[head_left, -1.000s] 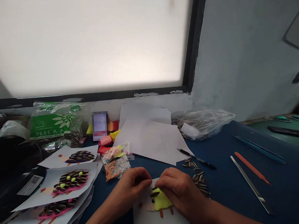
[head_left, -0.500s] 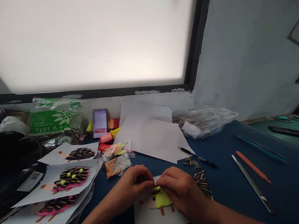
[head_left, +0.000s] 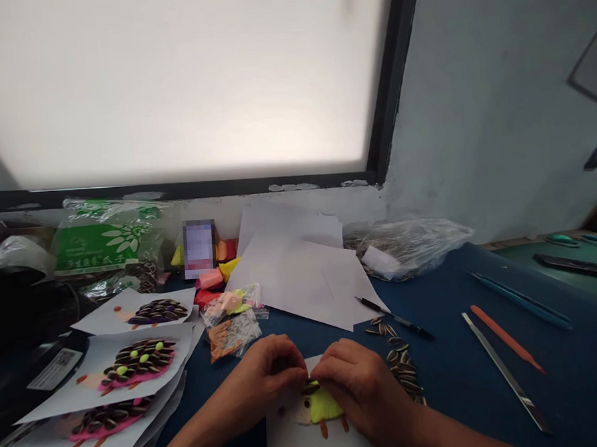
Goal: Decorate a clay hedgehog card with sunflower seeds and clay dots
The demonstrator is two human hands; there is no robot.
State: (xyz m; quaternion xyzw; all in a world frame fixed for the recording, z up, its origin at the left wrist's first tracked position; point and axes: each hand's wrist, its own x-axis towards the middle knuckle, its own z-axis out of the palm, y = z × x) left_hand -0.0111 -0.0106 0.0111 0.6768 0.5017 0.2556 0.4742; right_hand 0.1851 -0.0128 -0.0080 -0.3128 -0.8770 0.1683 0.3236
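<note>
Relative to one second earlier, my left hand and right hand sit closer together, covering more of the dark seed atop the yellow clay body on the white sheet. Both pinch narrowly; whether either grips anything, I cannot tell.

- I'm in what looks like a craft workspace, at a blue-topped table beside a bright window.
- Seed-studded animal pictures overlap at my left.
- Around me lie loose seeds, bagged coloured clay, blank paper and slim tools.
</note>
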